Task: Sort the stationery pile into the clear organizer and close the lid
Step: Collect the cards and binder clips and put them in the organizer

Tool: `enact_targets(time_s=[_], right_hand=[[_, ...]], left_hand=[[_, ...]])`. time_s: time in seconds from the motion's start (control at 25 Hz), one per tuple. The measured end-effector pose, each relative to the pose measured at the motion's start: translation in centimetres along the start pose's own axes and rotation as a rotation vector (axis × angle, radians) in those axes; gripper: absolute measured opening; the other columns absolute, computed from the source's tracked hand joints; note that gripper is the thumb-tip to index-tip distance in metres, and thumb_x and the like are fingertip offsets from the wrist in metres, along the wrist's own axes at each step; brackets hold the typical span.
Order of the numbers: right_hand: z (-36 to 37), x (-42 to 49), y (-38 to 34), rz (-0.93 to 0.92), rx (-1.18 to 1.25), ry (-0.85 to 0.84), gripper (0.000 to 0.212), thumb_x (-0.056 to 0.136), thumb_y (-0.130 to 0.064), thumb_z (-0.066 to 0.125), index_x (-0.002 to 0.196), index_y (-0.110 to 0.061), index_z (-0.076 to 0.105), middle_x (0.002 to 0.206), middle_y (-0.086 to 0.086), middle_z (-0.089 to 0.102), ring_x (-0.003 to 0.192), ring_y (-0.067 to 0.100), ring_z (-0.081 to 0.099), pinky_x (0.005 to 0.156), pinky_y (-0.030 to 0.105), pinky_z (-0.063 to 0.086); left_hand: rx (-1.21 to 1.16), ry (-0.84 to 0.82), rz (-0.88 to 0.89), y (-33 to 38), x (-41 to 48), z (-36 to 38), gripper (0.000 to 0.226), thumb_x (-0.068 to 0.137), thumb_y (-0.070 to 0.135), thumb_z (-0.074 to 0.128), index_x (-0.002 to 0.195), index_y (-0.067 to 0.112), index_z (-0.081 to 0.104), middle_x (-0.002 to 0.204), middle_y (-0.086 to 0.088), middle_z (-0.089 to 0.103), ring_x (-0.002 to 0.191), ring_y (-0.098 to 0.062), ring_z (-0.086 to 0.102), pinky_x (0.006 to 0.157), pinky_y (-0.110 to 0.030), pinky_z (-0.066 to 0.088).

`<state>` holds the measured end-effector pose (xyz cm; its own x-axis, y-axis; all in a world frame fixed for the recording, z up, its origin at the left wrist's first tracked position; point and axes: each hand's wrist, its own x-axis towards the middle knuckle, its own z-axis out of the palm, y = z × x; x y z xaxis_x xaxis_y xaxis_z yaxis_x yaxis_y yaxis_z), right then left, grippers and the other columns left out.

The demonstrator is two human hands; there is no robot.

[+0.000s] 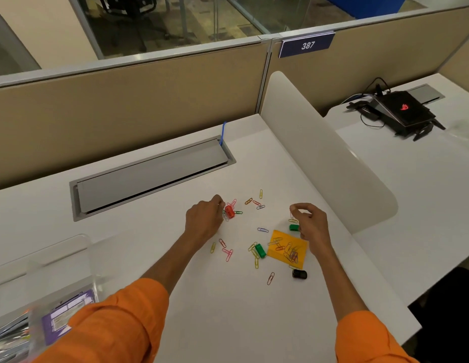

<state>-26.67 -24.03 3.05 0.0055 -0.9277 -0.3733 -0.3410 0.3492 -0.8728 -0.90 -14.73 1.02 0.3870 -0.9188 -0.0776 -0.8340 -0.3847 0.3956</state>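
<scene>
Orange sleeves on both arms, both reaching into the mess. The left hand (pixel 204 221) has its fingers curled down right against the small red binder clip (pixel 229 212). The tips are hidden, so I honestly can't tell if it's got hold of anything. The right hand (pixel 310 222) is hovering with thumb and forefinger pinched together. It might have a clip in there, but it's too tiny to call.

Just under that hand sits a green binder clip (pixel 294 227), with the yellow sticky-note pad (pixel 288 248) beside it. There's another green one (pixel 260 250) left of the pad and a black binder clip (pixel 299 273) nearer the body. Coloured wire paper clips (pixel 228 254) are scattered all over the white desk (pixel 228 310), some lying on the pad.

The clear plastic organizer (pixel 79 247) is way off at the near-left corner, blurry, well apart from the pile. The lid looks open.

I'd say we're early in the picking-up step, since nearly everything's still loose. The next move needs a proper pinch on those flat clips, then a long carry left to the right compartment.
</scene>
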Motion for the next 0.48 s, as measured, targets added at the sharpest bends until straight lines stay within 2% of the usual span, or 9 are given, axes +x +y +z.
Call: enact_targets(time_s=[0.2,0.32,0.48], right_hand=[[-2.0,0.6,1.2,-0.075,-0.157,0.045,0.005,0.082,-0.029,0.074,0.085,-0.026,0.071,0.050,-0.013,0.052,0.049,0.012,0.039,0.046,0.023,0.032],[-2.6,0.9,2.0,-0.108,-0.192,0.056,0.004,0.082,-0.028,0.073,0.084,-0.029,0.071,0.047,-0.010,0.047,0.049,0.012,0.038,0.050,0.023,0.031],[-3.0,1.0,2.5,-0.130,-0.201,0.050,0.004,0.082,-0.027,0.073,0.085,-0.029,0.070,0.046,-0.007,0.042,0.049,0.014,0.037,0.050,0.024,0.031]], left_hand=[[0.064,-0.062,0.048,1.0,0.1,0.3,0.045,0.097,0.052,0.046,0.130,0.022,0.050,0.097,-0.004,0.072,0.078,-0.021,0.064,0.068,-0.032,0.052],[0.067,-0.115,0.037,1.3,0.2,0.5,0.052,0.093,0.056,0.051,0.133,0.024,0.048,0.106,-0.003,0.071,0.085,-0.021,0.064,0.070,-0.030,0.049],[0.082,-0.155,-0.007,1.5,0.6,0.8,0.065,0.086,0.061,0.059,0.137,0.023,0.045,0.113,-0.005,0.070,0.092,-0.022,0.064,0.075,-0.032,0.052]])
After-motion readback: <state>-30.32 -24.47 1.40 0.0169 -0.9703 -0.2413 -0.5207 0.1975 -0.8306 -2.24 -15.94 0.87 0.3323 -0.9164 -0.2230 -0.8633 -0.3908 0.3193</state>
